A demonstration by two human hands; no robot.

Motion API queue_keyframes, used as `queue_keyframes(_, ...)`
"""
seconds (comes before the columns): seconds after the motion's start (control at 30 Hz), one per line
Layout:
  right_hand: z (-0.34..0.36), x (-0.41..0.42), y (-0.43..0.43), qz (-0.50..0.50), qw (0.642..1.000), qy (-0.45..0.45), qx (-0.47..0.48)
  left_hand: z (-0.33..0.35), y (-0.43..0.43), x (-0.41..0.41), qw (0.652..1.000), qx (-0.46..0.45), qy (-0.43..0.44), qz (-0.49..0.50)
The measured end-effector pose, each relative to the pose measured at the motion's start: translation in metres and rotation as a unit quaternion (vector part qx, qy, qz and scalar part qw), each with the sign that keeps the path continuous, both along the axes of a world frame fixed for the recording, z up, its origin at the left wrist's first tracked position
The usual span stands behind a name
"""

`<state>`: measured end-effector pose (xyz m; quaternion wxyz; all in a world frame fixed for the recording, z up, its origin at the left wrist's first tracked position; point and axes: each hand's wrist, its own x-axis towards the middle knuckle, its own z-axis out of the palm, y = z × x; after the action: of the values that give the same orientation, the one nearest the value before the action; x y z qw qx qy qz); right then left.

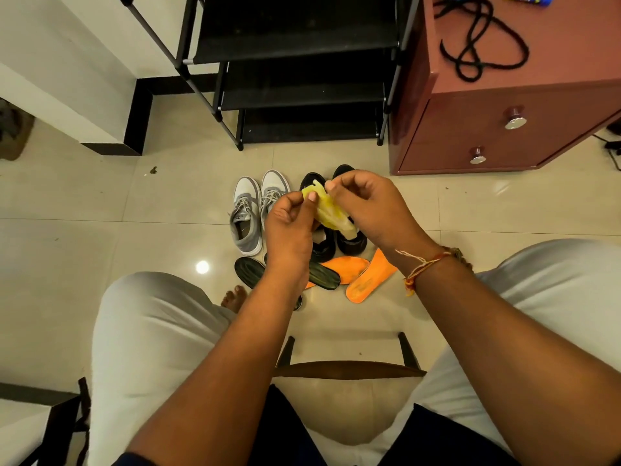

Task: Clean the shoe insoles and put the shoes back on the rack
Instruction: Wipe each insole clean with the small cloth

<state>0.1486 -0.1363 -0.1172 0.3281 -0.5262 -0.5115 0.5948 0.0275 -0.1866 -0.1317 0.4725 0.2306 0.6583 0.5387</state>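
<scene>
Left hand [289, 227], right hand [366, 210]: fingers curled, pinching yellow cloth [331, 210] over black shoes [353, 243]. Judgement: spread it flat first, then wipe 4 floor insoles [346, 269] heel to toe.

This is a room in a home. A black shoe rack [295, 45] stands on the glossy tiled floor [100, 213] beside a reddish cabinet [504, 129] with knobbed drawers. Grey sneakers [247, 216] lie before it, near a cushioned chair [349, 369].
</scene>
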Motion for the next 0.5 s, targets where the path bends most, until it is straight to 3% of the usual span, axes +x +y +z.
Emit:
queue_keyframes(0.1,-0.005,0.0,-0.002,0.055,0.998,-0.031,-0.005,0.0,0.0,-0.001,1.0,-0.003,-0.012,0.008)
queue_keyframes(0.23,-0.009,0.002,0.001,0.01,0.999,-0.024,-0.023,0.002,0.002,-0.003,1.0,-0.003,-0.011,0.015)
queue_keyframes(0.5,-0.015,0.009,0.009,-0.01,0.999,-0.047,0.006,0.003,0.0,0.001,0.976,0.026,0.135,-0.167)
